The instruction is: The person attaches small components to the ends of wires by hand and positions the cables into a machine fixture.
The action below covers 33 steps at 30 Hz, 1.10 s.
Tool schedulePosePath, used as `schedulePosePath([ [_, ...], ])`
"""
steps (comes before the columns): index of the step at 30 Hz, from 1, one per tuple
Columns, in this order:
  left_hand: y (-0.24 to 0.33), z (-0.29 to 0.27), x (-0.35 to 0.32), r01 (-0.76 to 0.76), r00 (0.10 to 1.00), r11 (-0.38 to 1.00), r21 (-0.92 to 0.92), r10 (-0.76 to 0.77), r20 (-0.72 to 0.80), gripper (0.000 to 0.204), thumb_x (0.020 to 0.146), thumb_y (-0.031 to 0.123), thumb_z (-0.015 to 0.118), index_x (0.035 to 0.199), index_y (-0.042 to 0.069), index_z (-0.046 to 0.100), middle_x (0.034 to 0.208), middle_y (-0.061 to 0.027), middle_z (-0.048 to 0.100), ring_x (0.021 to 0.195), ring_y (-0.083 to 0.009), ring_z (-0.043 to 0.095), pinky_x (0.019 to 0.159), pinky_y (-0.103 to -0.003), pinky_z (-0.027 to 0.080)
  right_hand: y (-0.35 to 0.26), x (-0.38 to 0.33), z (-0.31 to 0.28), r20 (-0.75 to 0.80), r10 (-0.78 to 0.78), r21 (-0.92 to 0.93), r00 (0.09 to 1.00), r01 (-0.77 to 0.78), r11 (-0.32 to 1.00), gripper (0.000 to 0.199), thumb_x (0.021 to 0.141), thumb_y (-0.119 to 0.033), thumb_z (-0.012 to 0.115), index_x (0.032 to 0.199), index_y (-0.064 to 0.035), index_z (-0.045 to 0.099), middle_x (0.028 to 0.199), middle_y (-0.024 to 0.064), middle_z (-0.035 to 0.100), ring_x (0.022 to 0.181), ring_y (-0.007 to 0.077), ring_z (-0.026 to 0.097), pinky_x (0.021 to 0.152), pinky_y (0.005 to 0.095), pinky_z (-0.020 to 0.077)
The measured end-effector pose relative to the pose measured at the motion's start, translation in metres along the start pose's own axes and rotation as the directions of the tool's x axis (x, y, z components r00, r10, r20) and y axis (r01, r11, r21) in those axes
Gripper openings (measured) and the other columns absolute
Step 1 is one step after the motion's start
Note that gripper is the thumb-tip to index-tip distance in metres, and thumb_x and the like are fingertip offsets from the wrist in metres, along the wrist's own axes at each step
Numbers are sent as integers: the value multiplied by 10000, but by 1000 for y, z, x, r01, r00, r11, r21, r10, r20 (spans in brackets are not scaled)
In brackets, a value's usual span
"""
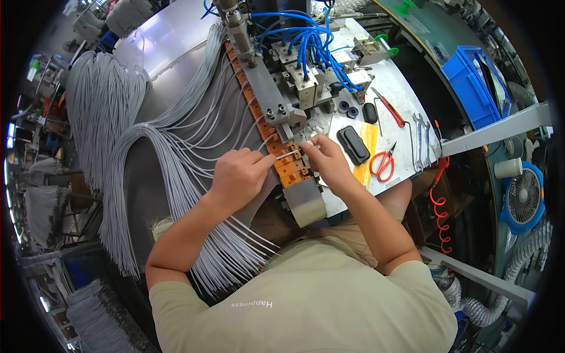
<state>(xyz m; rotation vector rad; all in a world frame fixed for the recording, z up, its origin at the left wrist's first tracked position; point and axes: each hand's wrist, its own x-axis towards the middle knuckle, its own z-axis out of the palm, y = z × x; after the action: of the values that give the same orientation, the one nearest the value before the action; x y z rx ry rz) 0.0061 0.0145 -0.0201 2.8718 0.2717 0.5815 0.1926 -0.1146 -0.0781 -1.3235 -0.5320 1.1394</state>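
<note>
Grey wire (286, 154): thin, pale, stretched level between my hands across the row of orange clips (281, 154).
Left hand (238, 176): fingers pinched on the wire's left part.
Right hand (329, 163): fingertips pinching its right end, beside the machine on the worktop (406, 94).

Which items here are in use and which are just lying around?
In use: left hand and right hand holding a thin white wire over the orange slotted clip rail; grey wire bundle.
Lying about: red-handled scissors, red-handled pliers, steel spanners, black oval pad.

Grey cables (176, 170), orange clips (289, 167), blue hoses (306, 41), red-handled scissors (384, 163), blue bin (471, 88).
</note>
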Motion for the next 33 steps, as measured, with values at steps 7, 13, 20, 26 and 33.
schedulePosePath([
  [7, 7, -25, -3, -27, 1000, 999, 44, 28, -11, 187, 755, 82, 708, 941, 87, 709, 827, -54, 656, 696, -243, 615, 612, -365, 478, 7, -7, -8, -131, -133, -100, 982, 120, 988, 141, 995, -219, 601, 920, -101, 584, 665, -70, 458, 553, 23, 377, 486, 205, 270],
  [13, -15, -82, -57, -84, 953, 988, -128, 117, 281, 210, 713, 46, 676, 915, 100, 656, 876, -28, 616, 809, -194, 634, 641, -327, 490, 1, -26, -38, -196, -81, 10, 977, 84, 996, 124, 987, -195, 611, 921, -92, 592, 632, -81, 423, 523, 12, 339, 469, 197, 233],
  [20, -34, -98, -69, -243, 876, 967, 79, 184, 445, 236, 728, -5, 643, 937, 105, 641, 964, -19, 632, 927, -188, 639, 743, -333, 502, 3, -27, -30, -146, -80, 98, 986, 95, 991, 100, 985, -154, 607, 930, -75, 581, 615, -87, 386, 501, 12, 299, 456, 214, 197],
  [26, -36, -88, -62, -294, 806, 949, 118, 179, 564, 189, 727, 31, 653, 898, 110, 640, 930, -1, 619, 876, -181, 611, 816, -314, 455, 1, -35, -30, -113, -82, 95, 990, 93, 991, 92, 983, -144, 611, 932, -74, 578, 612, -89, 380, 485, 12, 284, 448, 210, 187],
  [33, -36, -115, -30, -284, 686, 954, 99, 130, 716, 113, 706, 87, 693, 808, 99, 645, 736, 5, 575, 741, -175, 587, 759, -302, 442, 7, -43, -41, -146, -77, 117, 986, 95, 989, 102, 982, -146, 616, 933, -68, 571, 625, -89, 395, 488, 8, 295, 449, 207, 198],
])
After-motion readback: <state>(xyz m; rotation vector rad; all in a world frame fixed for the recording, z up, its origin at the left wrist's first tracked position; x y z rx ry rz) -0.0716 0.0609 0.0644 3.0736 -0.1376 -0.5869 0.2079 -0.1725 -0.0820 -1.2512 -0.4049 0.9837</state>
